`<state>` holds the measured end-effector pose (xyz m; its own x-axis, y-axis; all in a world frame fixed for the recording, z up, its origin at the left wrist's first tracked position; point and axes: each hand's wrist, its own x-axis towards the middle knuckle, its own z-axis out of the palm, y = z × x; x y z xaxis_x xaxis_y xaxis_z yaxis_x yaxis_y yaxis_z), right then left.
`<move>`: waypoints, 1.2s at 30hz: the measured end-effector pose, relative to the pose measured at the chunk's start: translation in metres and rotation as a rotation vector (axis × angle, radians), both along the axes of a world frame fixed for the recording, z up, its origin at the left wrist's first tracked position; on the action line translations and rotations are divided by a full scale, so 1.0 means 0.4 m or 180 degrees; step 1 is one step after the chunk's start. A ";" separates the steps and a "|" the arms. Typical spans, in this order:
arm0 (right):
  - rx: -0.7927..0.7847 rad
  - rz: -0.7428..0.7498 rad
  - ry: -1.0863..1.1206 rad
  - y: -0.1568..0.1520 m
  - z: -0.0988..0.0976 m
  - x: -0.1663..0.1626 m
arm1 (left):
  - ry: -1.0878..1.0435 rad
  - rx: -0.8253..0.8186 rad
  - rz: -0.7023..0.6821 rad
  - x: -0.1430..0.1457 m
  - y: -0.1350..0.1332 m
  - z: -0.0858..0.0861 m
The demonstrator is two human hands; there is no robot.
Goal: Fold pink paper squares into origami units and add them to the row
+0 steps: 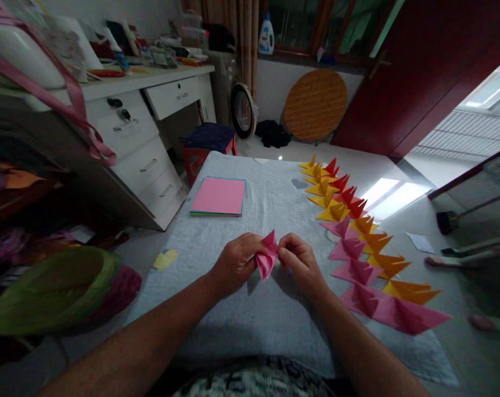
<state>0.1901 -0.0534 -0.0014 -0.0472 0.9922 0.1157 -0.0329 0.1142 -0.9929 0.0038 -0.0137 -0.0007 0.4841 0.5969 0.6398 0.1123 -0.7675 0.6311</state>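
Pink folded paper (pixel 266 259) pinched above a cloth-covered desk (pixel 229 325)

The left hand (pixel 238 255) has its grip clamped on the pink folded paper, a crisp, pleated, pointed shape held upright over the near middle of the desk. The right hand (pixel 302 259) is at its right edge, thumb and forefinger close together; whether that grip pinches the paper, I cannot tell.

The desk's pale grey-blue cloth is soft and wrinkled, with a yellow patch (pixel 165 259) at the left edge. Farther left lies a flat stack of square sheets (pixel 219 196), smooth pink on top, blue and green showing at the edges. Down the right side run two rows of sharp-pointed folded pieces (pixel 358 271) in yellow, red, orange and pink.

Letters on the patterned knit shirt (pixel 250 380) include "TE"; the rest is cut off. On the far sill, a white bottle (pixel 266 36) has a blue label too small to read.
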 end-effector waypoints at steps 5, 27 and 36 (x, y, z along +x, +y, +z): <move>-0.0154 0.0128 -0.0020 0.007 -0.014 -0.005 | 0.0115 -0.0147 -0.0079 0.003 -0.003 0.006; 0.2176 -0.0530 -0.1689 -0.026 0.004 -0.014 | 0.0064 -0.0676 0.0154 0.000 -0.009 0.017; 0.2176 -0.0533 -0.1756 -0.020 0.001 -0.016 | 0.0153 -0.0570 0.0193 -0.006 -0.009 0.009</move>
